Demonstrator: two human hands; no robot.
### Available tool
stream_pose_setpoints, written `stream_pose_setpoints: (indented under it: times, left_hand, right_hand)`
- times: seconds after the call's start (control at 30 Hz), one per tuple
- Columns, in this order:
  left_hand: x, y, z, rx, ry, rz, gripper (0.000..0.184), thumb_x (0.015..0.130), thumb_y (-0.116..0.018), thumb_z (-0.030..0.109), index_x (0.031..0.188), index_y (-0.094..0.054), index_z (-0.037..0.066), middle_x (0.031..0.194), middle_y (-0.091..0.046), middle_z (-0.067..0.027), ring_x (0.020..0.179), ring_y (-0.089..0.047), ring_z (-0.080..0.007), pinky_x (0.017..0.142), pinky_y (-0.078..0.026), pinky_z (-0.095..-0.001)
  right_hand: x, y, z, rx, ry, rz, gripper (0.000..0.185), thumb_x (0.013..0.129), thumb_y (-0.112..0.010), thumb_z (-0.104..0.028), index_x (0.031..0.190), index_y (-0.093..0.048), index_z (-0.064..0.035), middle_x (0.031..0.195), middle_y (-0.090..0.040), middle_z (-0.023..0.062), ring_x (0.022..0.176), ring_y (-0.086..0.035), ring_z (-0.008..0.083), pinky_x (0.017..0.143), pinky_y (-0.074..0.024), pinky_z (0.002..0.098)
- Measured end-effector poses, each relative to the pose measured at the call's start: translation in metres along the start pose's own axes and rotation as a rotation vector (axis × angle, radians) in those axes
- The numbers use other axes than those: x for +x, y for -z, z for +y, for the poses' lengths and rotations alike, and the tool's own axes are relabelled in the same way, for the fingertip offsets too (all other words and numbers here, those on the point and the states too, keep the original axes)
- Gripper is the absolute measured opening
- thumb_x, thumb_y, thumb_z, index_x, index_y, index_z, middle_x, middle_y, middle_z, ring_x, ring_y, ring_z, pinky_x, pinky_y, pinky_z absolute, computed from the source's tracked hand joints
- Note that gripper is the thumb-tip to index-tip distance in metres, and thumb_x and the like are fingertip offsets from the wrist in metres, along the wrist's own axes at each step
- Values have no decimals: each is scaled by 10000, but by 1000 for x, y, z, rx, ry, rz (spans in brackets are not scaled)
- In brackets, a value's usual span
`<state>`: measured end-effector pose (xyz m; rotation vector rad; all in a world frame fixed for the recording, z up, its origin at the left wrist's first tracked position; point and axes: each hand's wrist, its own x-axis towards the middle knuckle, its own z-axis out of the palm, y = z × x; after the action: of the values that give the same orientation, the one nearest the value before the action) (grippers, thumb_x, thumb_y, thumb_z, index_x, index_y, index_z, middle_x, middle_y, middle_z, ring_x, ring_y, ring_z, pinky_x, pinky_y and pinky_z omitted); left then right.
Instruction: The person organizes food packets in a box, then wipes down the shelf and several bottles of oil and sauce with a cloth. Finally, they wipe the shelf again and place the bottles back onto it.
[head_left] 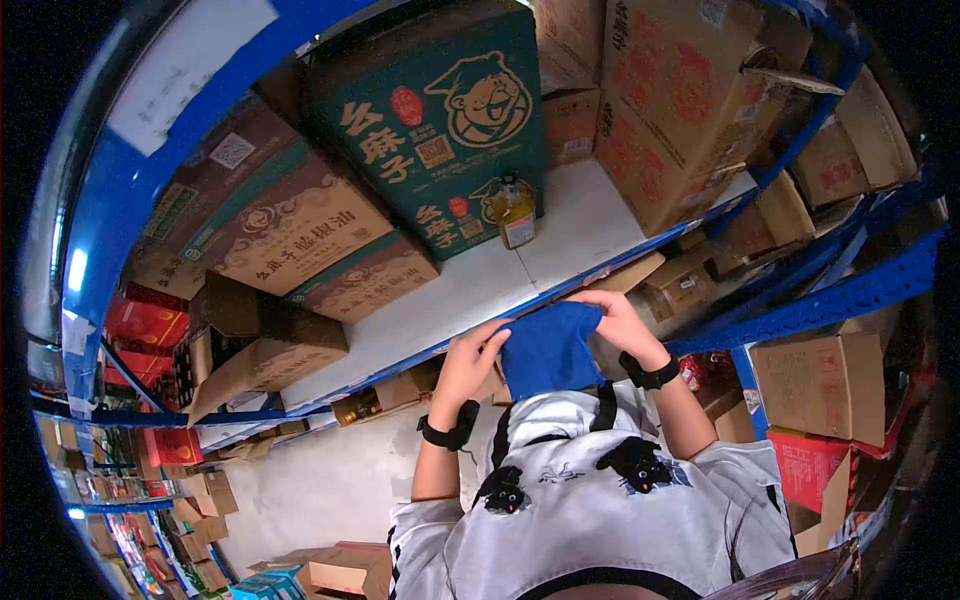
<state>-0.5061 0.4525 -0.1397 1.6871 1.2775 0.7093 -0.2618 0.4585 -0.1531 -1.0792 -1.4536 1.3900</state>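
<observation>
A blue cloth (548, 352) hangs in front of my body, spread between both hands. My left hand (472, 362) pinches its left upper corner between thumb and fingers. At the opposite upper corner, my right hand (622, 325) grips the cloth with the fingertips. Each wrist wears a black band. Beyond the cloth, a glass bottle (515, 215) of yellow liquid with a dark cap and a pale label stands upright on the white shelf (470, 290), apart from both hands.
Behind the bottle rise green printed cartons (440, 120). Brown cartons (300, 225) are stacked at left, near an open box (265, 345). Tall brown boxes (670, 110) stand at right. Blue rack beams (810, 300) run along the right side, with more open cartons (820, 375) below.
</observation>
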Motion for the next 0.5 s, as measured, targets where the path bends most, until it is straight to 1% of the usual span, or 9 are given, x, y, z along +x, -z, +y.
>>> stream_pose_setpoints:
  times: [0.07, 0.1, 0.2, 0.23, 0.27, 0.33, 0.37, 0.4, 0.5]
  left_hand:
    - [12, -4, 5, -39, -93, 84, 252, 866, -554, 184, 1039, -597, 7, 917, -646, -160, 784, -619, -230, 724, -462, -289]
    - [16, -7, -3, -7, -73, 155, 207, 862, -562, 174, 979, -611, 11, 844, -646, -140, 738, -596, -187, 704, -455, -276]
    - [27, -10, 10, 0, -108, 135, 188, 857, -574, 169, 898, -596, -14, 768, -621, -107, 689, -555, -146, 674, -442, -262]
    - [30, -14, 15, -37, -104, 148, 184, 860, -581, 159, 848, -568, -24, 686, -567, -43, 652, -494, -92, 646, -426, -235]
    - [33, -18, 18, -35, -106, 144, 184, 860, -581, 159, 848, -568, -24, 686, -567, -43, 652, -494, -92, 646, -426, -235]
    - [38, -25, 24, -312, -65, 84, 179, 876, -571, 158, 859, -564, -20, 663, -516, 20, 618, -442, -45, 588, -387, -197]
    - [41, -27, 23, -310, -65, 82, 179, 876, -571, 158, 859, -564, -20, 663, -516, 20, 618, -442, -45, 588, -387, -197]
    - [45, -29, 22, -332, -30, 90, 174, 882, -568, 168, 867, -563, -5, 687, -506, 36, 637, -436, -33, 592, -379, -194]
    - [55, -31, 27, -305, 51, 66, 164, 892, -560, 176, 873, -564, 13, 721, -493, 53, 660, -422, -19, 597, -365, -188]
  right_hand:
    - [-1, 12, 8, 9, -59, 15, 222, 804, -545, -23, 1006, -609, 42, 929, -646, 62, 876, -580, 122, 808, -455, 264]
    - [-1, 18, 13, 21, -112, 29, 214, 800, -549, -23, 994, -613, 42, 914, -648, 56, 862, -583, 123, 798, -458, 261]
    - [-6, 34, 28, 67, -116, -13, 190, 802, -564, -29, 971, -626, 32, 976, -634, 69, 915, -575, 144, 827, -445, 270]
    - [-4, 35, 30, 15, 79, -44, 214, 847, -530, -97, 1008, -618, 13, 1082, -594, 83, 1027, -533, 171, 906, -398, 290]
    - [-5, 36, 31, 17, 79, -39, 214, 847, -530, -97, 1008, -618, 13, 1082, -594, 83, 1027, -533, 171, 906, -398, 290]
    - [-7, 32, 27, 542, 71, -191, 310, 889, -462, -174, 1106, -566, 21, 1200, -528, 100, 1117, -475, 196, 979, -331, 307]
    - [-9, 34, 32, 592, -107, -229, 445, 884, -451, -267, 1195, -485, 48, 1245, -500, 100, 1141, -459, 200, 1000, -304, 304]
    - [-14, 37, 45, 594, -104, -228, 445, 884, -451, -267, 1195, -485, 48, 1245, -500, 100, 1141, -459, 200, 1000, -304, 304]
    - [-24, 42, 64, 918, -186, -337, 597, 792, -597, -308, 1224, -429, 68, 1228, -507, 122, 1145, -465, 205, 1010, -308, 336]
